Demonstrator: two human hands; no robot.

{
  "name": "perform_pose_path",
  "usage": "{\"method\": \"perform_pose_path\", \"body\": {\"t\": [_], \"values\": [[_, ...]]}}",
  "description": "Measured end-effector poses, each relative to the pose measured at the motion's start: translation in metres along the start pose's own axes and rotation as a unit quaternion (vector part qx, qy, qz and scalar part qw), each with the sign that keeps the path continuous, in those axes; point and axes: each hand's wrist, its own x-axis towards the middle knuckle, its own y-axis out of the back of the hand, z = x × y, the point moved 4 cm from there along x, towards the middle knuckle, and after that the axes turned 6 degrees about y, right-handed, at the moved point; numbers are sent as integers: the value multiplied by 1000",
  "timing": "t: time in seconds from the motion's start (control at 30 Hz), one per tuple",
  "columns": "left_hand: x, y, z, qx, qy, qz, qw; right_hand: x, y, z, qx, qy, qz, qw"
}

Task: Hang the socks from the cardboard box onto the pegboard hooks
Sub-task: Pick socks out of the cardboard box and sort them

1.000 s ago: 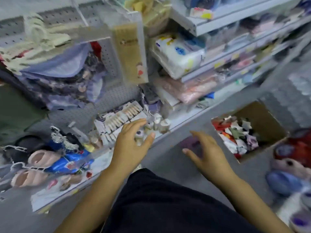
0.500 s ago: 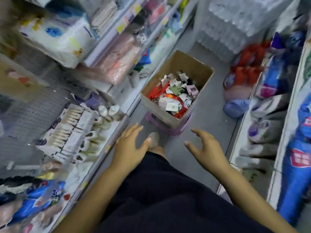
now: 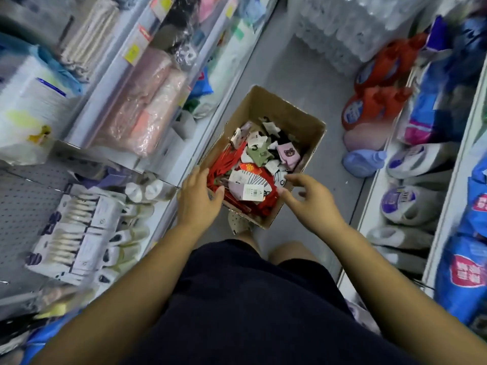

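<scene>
An open cardboard box (image 3: 287, 109) stands on the aisle floor, filled with several packs of socks (image 3: 253, 164) in red, white, green and pink with paper tags. My left hand (image 3: 201, 198) hovers over the box's near left corner, fingers relaxed, holding nothing. My right hand (image 3: 308, 196) reaches over the near right edge, fingers spread and loosely bent above the socks, with nothing in it. The grey pegboard (image 3: 23, 206) is at the left, with hanging sock packs (image 3: 79, 233) on its hooks.
Shelves with wrapped pink and white goods (image 3: 142, 106) line the left side. Detergent bottles and bags (image 3: 374, 106) and slippers (image 3: 405, 201) crowd the right shelf and floor. A narrow grey floor strip runs behind the box. My dark shorts fill the bottom.
The view swung from the pegboard shelf toward the aisle, and the box now lies straight ahead. Both hands moved forward and now reach over the box's near edge.
</scene>
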Motion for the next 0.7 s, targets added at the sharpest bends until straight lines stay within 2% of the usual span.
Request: {"method": "perform_pose_path", "body": {"t": [0.23, 0.33, 0.43, 0.57, 0.7], "values": [[47, -15, -24, 23, 96, -8, 995, 102, -43, 21, -72, -31, -154, 985], [45, -35, -35, 60, 96, -65, 991, 133, -66, 40, -115, -42, -246, 961], [38, -47, -39, 80, 86, -67, 991, 155, -83, 58, -139, -65, -319, 935], [38, -57, -44, 9, 101, -86, 991, 180, -106, 75, -109, -79, -370, 919], [37, -60, -50, -47, 106, -94, 989, 193, -130, 83, -41, -117, -379, 917]]}}
